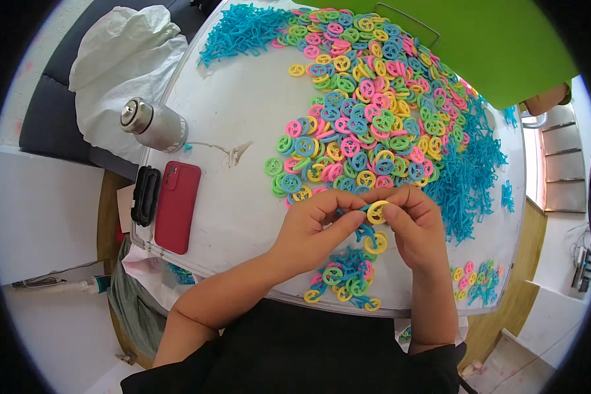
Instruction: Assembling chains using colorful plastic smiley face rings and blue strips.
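My right hand pinches a small yellow plastic wheel between thumb and fingers. Closed beside it, my left hand grips a thin blue plastic piece that reaches to the wheel; whether the two are joined I cannot tell. Just below my fingers is a second yellow wheel next to another blue piece. A small heap of wheels with blue pieces lies between my forearms, near the table's front edge.
A large pile of coloured wheels covers the table beyond my hands. Blue pieces are heaped at right and far left. A red phone, black case and metal bottle stand left. A green panel borders the far right.
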Demonstrator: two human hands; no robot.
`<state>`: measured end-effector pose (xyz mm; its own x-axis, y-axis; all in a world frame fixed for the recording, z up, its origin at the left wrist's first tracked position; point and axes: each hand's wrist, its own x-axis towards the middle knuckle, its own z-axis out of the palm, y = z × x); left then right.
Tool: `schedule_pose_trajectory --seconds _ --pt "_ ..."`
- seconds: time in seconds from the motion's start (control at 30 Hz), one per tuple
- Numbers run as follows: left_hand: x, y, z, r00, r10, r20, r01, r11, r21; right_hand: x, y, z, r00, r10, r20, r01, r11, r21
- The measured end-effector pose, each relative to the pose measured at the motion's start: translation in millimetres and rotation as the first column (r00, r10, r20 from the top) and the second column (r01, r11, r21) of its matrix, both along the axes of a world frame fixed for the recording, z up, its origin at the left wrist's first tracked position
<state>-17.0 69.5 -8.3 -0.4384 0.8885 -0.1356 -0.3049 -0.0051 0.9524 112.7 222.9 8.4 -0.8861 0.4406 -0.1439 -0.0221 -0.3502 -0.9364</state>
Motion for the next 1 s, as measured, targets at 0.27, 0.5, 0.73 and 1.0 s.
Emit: schedule_pose_trajectory --seconds 0.27,0.5,0.73,1.0 --pt "2.8 0.9 -5.9 0.998 0.04 -0.04 -0.038 0.998 0.045 1.7 5.0 0.6 0.997 0.054 0.063 -0.053 0.998 -0.021" --pt "-7.3 3.6 -1.6 0.713 0.157 -0.684 -0.031 0.981 0.193 -3.0 -1.4 1.9 0.998 -0.008 0.062 0.009 1.0 -0.016" --pt "-5.7 6.8 2.8 0.617 0.108 -0.779 0.0 0.99 0.138 0.6 -4.1 5.9 0.994 -0.028 0.105 0.005 0.977 0.212" --pt "-10.0 5.1 3.5 0.626 0.083 -0.775 0.033 0.991 0.133 0.0 -10.1 1.5 0.983 -0.145 0.114 0.119 0.97 0.21"
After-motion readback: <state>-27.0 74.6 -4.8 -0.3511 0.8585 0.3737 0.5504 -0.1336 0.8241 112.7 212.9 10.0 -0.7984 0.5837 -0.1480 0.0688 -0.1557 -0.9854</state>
